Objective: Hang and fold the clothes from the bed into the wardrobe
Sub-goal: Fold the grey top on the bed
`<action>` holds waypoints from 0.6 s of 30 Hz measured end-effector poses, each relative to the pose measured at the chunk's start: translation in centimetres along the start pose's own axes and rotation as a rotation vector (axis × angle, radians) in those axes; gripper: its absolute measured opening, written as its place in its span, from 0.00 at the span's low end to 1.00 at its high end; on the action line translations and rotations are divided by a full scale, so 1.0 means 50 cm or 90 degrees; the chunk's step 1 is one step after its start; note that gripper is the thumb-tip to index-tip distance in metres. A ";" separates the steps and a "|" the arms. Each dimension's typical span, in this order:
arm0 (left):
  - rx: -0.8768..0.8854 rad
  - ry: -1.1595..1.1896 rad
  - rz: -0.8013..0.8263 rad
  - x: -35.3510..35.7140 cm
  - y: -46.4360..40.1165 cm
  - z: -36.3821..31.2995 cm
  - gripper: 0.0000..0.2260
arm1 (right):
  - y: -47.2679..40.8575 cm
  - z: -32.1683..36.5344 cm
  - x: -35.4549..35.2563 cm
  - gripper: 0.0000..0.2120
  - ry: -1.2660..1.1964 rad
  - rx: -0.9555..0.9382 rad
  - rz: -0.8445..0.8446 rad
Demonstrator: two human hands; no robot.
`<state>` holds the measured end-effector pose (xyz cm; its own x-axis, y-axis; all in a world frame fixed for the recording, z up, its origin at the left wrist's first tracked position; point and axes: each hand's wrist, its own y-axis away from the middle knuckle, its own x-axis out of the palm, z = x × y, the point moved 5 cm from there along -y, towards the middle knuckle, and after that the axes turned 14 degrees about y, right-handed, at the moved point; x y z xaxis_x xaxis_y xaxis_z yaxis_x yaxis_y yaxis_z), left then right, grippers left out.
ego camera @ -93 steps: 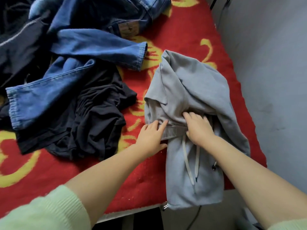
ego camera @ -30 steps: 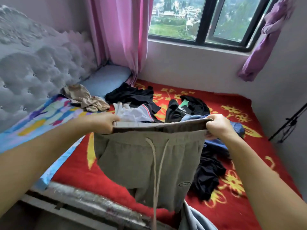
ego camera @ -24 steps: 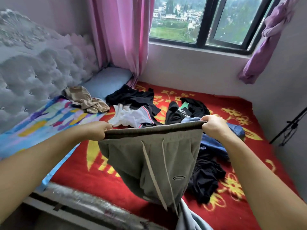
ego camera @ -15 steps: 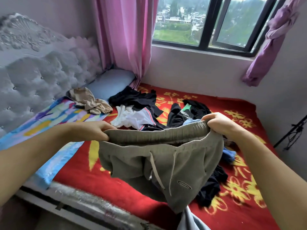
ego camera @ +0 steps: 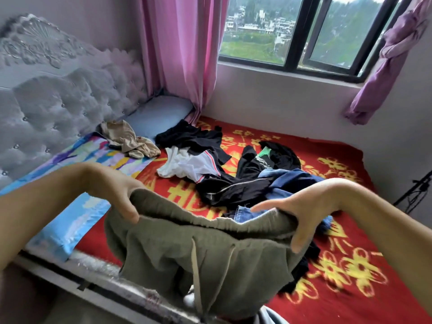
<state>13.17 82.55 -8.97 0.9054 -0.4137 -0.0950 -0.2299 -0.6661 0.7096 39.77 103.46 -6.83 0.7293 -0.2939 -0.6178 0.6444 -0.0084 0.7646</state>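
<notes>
You've got 2 bare hands up, left hand [ego camera: 121,197] and right hand [ego camera: 301,213]. 1 olive-green drawstring sweatpants [ego camera: 205,260] with 2 pale cords hanging. On the red and yellow patterned blanket [ego camera: 350,288]: 1 beige crumpled garment [ego camera: 126,139], 1 white garment with striped trim [ego camera: 187,164], 1 blue denim piece [ego camera: 292,181], several black garments, exact count unclear. 1 pale blue pillow [ego camera: 159,113]. 1 pink curtain [ego camera: 182,50], 1 purple tied-up curtain [ego camera: 385,59].

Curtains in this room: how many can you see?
2. A pink curtain hangs straight down left of the window, reaching the bed's far corner. A purple curtain is knotted up at the window's right side. More may lie outside the view.
</notes>
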 end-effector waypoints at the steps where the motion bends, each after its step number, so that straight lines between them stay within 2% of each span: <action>1: -0.031 -0.003 -0.064 -0.016 -0.009 0.010 0.30 | -0.012 0.017 0.002 0.45 0.065 0.033 0.021; 3: -0.085 -0.031 -0.183 -0.036 -0.024 0.020 0.26 | -0.037 0.047 0.006 0.43 0.145 0.092 0.011; 4: -0.101 -0.030 -0.230 -0.039 -0.028 0.021 0.24 | -0.050 0.051 0.001 0.39 0.181 0.128 -0.037; 7: -0.047 0.091 -0.358 -0.049 -0.039 0.017 0.17 | -0.067 0.013 -0.051 0.19 0.202 0.234 -0.286; 9: 0.037 0.247 -0.421 -0.048 -0.043 0.009 0.10 | -0.056 -0.032 -0.091 0.08 0.048 0.297 -0.430; 11: 0.112 0.377 -0.466 -0.041 -0.057 -0.006 0.08 | -0.048 -0.068 -0.110 0.08 -0.211 0.317 -0.544; 14: 0.232 0.551 -0.503 -0.003 -0.089 -0.060 0.03 | -0.068 -0.020 -0.110 0.05 -0.516 0.219 -0.632; 16: 0.307 0.555 -0.474 0.040 -0.112 -0.117 0.04 | -0.095 0.055 -0.103 0.05 -0.608 0.104 -0.622; 18: 0.376 0.430 -0.453 0.081 -0.125 -0.168 0.06 | -0.104 0.113 -0.094 0.08 -0.685 0.034 -0.590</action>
<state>21.26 90.24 -7.93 0.8629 0.4732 0.1771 0.4419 -0.8768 0.1898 31.70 99.50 -6.85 -0.4886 -0.7340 -0.4717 0.7579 -0.6249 0.1873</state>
